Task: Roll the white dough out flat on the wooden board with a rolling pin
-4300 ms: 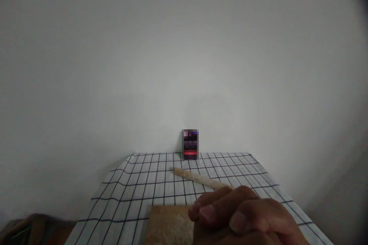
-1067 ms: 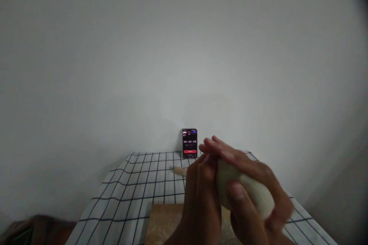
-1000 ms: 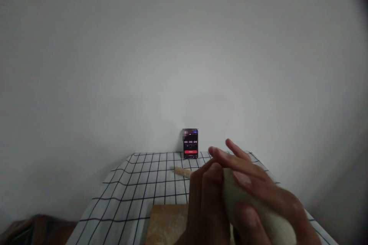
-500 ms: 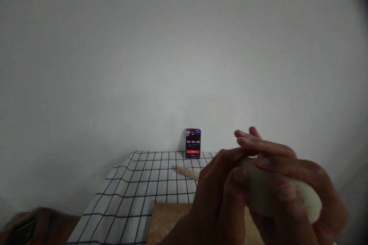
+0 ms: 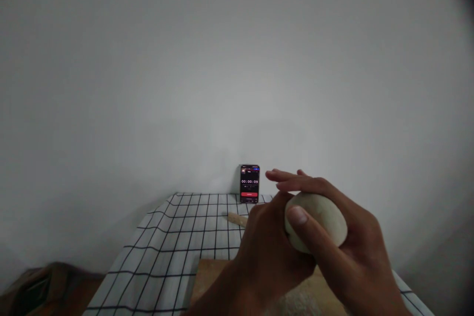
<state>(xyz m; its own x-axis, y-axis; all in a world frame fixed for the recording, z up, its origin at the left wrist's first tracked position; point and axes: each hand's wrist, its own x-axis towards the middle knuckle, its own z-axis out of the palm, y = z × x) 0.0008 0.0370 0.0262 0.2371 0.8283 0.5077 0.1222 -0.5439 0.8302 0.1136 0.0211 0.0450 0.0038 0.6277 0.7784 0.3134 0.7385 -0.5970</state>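
Observation:
A smooth, pale ball of dough [image 5: 326, 215] is held in the air between my two hands, above a wooden board. My right hand [image 5: 357, 247] wraps around its far and right sides, the thumb lying across its near face and the fingers reaching left over the top. My left hand [image 5: 272, 244] presses against the dough from the left and below. Most of the left fingers are hidden behind the hand and the dough. The wooden board [image 5: 209, 276] lies below, with whitish flour [image 5: 301, 302] on its surface near my wrists.
A light wooden stick, perhaps a rolling pin [image 5: 236, 218], lies beyond my left hand, partly covered by it. A phone [image 5: 250, 185] showing a timer leans against the wall [image 5: 237, 84]. A checked cloth [image 5: 177, 237] covers the table. Something brown [image 5: 55, 281] stands low at left.
Both hands have moved left with the dough. The dough looks rounder and less stretched now, and my right thumb has come across its near face. The board, phone and stick stay in place.

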